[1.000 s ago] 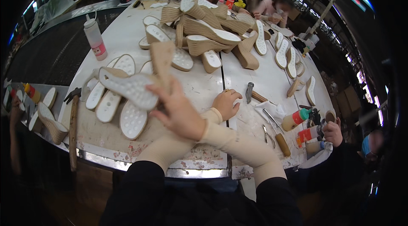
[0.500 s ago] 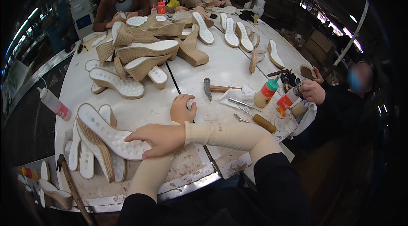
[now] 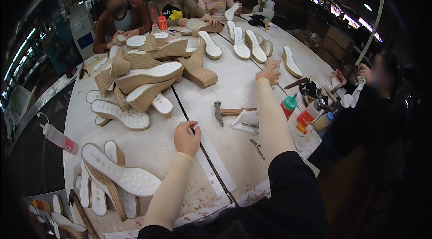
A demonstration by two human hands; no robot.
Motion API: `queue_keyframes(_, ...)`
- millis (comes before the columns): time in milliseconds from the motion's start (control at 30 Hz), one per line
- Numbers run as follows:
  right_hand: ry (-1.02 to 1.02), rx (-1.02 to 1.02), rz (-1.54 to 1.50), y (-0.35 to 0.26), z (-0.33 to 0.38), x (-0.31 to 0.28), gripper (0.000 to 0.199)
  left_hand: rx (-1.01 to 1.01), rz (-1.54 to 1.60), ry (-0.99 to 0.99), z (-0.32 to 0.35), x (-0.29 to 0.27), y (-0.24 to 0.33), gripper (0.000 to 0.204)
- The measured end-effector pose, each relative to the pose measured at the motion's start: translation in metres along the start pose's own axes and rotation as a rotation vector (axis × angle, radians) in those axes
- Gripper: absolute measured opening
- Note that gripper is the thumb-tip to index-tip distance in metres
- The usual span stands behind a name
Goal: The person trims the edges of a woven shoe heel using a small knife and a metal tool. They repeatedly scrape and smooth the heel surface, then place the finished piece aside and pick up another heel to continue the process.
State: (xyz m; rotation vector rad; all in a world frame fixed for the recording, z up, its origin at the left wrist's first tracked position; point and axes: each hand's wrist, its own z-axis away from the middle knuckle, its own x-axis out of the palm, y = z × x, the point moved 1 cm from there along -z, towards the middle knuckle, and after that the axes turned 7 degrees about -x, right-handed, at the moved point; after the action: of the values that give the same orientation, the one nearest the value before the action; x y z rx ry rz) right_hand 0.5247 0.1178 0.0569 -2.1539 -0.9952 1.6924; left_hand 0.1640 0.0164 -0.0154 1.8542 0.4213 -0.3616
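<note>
My right hand (image 3: 269,76) reaches far across the table, its fingers curled over a small tan wedge sole (image 3: 274,63) that they mostly hide. Nearer me, my left hand (image 3: 187,138) hovers over the table's dark seam, palm inward, fingers half bent and thumb apart, with nothing visible between them. At the near left lies a pile of wedge soles; the top sole (image 3: 121,171) shows a white, dimpled upper face. Between my hands rests a hammer (image 3: 219,113) with a wooden handle, beside a white cloth (image 3: 244,120).
A bigger heap of wedge soles (image 3: 153,75) covers the far left. Pliers (image 3: 257,148), a green-capped bottle (image 3: 289,105) and a red-labelled bottle (image 3: 308,115) stand or lie at right. A squeeze bottle (image 3: 60,138) is at the left edge. Several co-workers sit around the table.
My right hand has left the near-left sole and stretched to the far wedge sole. My left hand is uncovered, slightly lower. The right co-worker's hands moved back from the bottles; a white cloth hangs there.
</note>
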Motion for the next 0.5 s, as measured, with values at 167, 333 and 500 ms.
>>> queue_keyframes(167, 0.174, -0.047, -0.420, -0.002, -0.032, 0.003, 0.031, 0.000, 0.048, -0.008, 0.001, 0.000, 0.001, 0.014)
queue_keyframes(333, 0.308, -0.557, -0.727, -0.051, -0.069, 0.021, 0.033, 0.017, 0.035, -0.024, 0.005, -0.005, 0.005, 0.012)
queue_keyframes(500, 0.026, -0.557, -1.032, -0.081, -0.104, 0.078, 0.045, -0.022, 0.042, -0.038, 0.005, -0.007, 0.007, 0.011)
